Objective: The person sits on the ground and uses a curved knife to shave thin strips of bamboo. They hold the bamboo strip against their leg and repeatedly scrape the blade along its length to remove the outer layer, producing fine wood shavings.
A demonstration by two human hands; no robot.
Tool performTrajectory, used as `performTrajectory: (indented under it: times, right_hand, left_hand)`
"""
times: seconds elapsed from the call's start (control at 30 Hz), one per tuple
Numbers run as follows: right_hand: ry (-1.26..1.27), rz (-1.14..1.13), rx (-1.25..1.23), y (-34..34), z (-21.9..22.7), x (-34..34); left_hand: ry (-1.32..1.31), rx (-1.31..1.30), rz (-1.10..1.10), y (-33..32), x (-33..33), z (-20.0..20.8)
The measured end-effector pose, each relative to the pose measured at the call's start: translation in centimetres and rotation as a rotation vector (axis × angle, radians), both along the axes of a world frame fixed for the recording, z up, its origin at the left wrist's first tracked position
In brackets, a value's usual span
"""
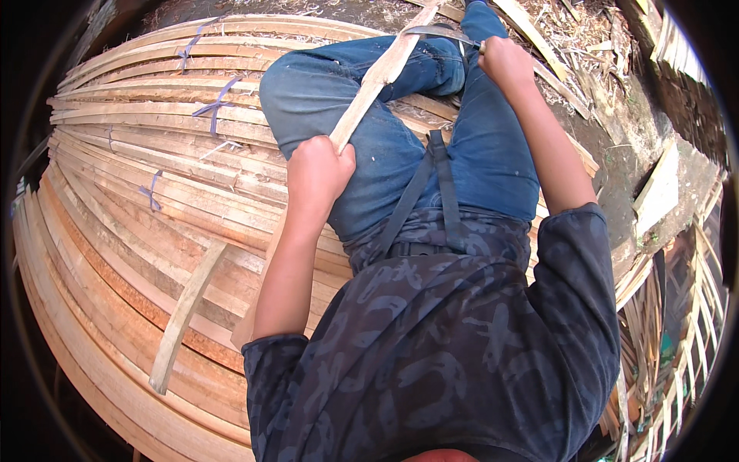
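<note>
Wood strip (380, 75), rough; blade (443, 32), curved

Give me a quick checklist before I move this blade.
1. Left hand closed round the long, pale, flat wooden strip: ok.
2. Right hand gripping the curved grey metal-bladed tool: ok.
3. Left hand well apart from the tool: ok.
4. Tool touching the strip: cannot tell; they overlap in view.
5. Stacked pale wooden slats free of loose pieces: not ok; a short, curved wooden slat lies on them.
</note>
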State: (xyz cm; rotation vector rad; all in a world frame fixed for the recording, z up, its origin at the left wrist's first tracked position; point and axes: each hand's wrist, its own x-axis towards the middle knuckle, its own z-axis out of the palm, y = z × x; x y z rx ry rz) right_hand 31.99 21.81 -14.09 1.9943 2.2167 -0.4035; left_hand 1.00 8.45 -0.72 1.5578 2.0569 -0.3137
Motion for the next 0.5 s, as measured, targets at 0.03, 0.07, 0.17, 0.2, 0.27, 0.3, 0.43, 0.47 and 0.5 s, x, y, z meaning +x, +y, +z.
performTrajectory:
  times: [0.03,0.07,0.17,0.2,0.27,0.3,0.43,0.47,0.5]
  right_hand:
    - [-0.009,-0.017,0.006,0.5,-0.5,0.1]
    - [-0.016,-0.019,-0.001,0.8,-0.9,0.1]
    - [-0.024,-0.200,-0.039,2.2,-3.0,1.5]
    - [-0.078,-0.178,-0.052,3.0,-2.2,2.3]
    - [-0.084,-0.146,-0.016,3.4,-2.5,2.8]
    - [-0.049,-0.147,-0.015,3.4,-2.6,2.7]
    - [0.176,-0.275,-0.065,1.5,-2.4,-0.1]
    - [0.236,-0.274,-0.073,0.4,-2.1,-1.1]
    - [0.275,-0.269,-0.100,-0.9,-0.8,-2.4]
  left_hand:
    - [0.017,0.014,-0.010,-0.1,0.1,0.0]
    - [0.019,0.013,-0.011,-0.1,0.2,0.0]
    - [0.024,0.009,-0.019,-0.1,0.4,0.3]
    - [0.018,0.016,-0.032,0.1,0.5,0.2]
    - [0.021,0.018,-0.037,0.3,0.6,0.2]
    - [0.028,0.013,-0.028,0.4,0.6,0.2]
    - [0.053,-0.022,0.020,0.7,0.8,0.5]
    - [0.053,-0.018,0.019,0.9,0.9,0.6]
    - [0.057,-0.022,0.021,0.8,0.9,0.6]
